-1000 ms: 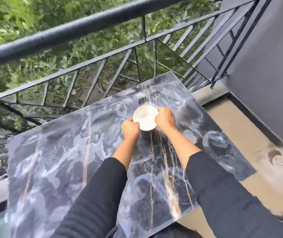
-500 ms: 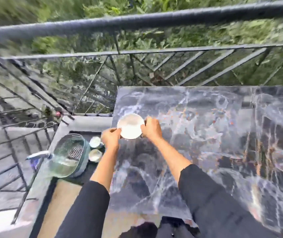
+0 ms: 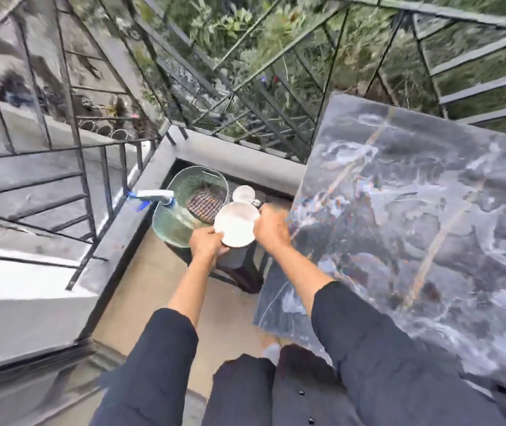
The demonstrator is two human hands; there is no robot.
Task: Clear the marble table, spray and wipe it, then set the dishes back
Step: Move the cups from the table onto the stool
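At three o'clock the marble tabletop point(image 3: 414, 226) is gleaming, polished and glossy, its dark grey stone running with white and gold veins. At the centre the white plate point(image 3: 236, 224) is looking like smooth glazed ceramic. Toward ten o'clock of it, the pale green mesh basket point(image 3: 190, 181) is showing as perforated plastic. From ten to two o'clock the black metal railing point(image 3: 485, 86) is looking matt. At six o'clock the dark sleeves point(image 3: 368, 348) are showing as matt cloth.

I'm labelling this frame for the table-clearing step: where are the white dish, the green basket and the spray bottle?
white dish point(image 3: 235, 225): head view, middle of its upper face.
green basket point(image 3: 184, 187): head view, inner mesh wall.
spray bottle point(image 3: 153, 195): head view, pale trigger head.
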